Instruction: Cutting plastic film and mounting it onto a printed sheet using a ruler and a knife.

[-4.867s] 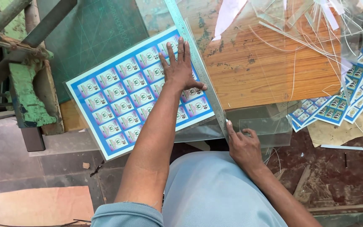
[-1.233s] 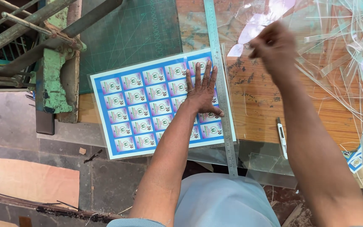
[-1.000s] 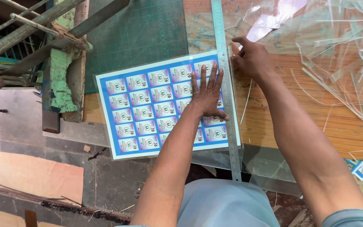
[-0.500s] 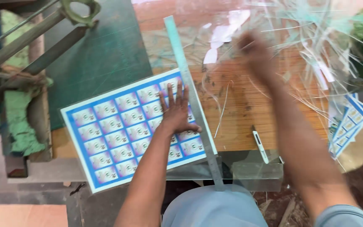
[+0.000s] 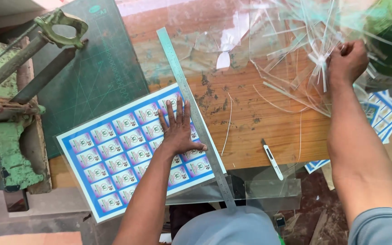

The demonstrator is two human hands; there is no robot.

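My left hand (image 5: 179, 129) lies flat with spread fingers on a laminated blue sheet (image 5: 114, 154) printed with rows of small white labels. Its thumb touches a long steel ruler (image 5: 196, 113) that runs along the sheet's right edge. My right hand (image 5: 348, 61) is far to the right, fingers closed on thin clear plastic strips (image 5: 316, 59) at a heap of offcuts. A small white craft knife (image 5: 272, 159) lies loose on the wooden table (image 5: 250, 122) between my arms.
A green cutting mat (image 5: 100, 68) lies under the sheet's top. A green lever paper cutter (image 5: 19, 90) stands at the left. Cut blue label pieces (image 5: 384, 113) sit at the right edge. A clear plastic sheet (image 5: 268, 188) overhangs the table's front.
My right hand let go of the ruler's top and swung right to the offcut heap carrying thin strips. The knife now lies on the table. My left hand stayed on the sheet.
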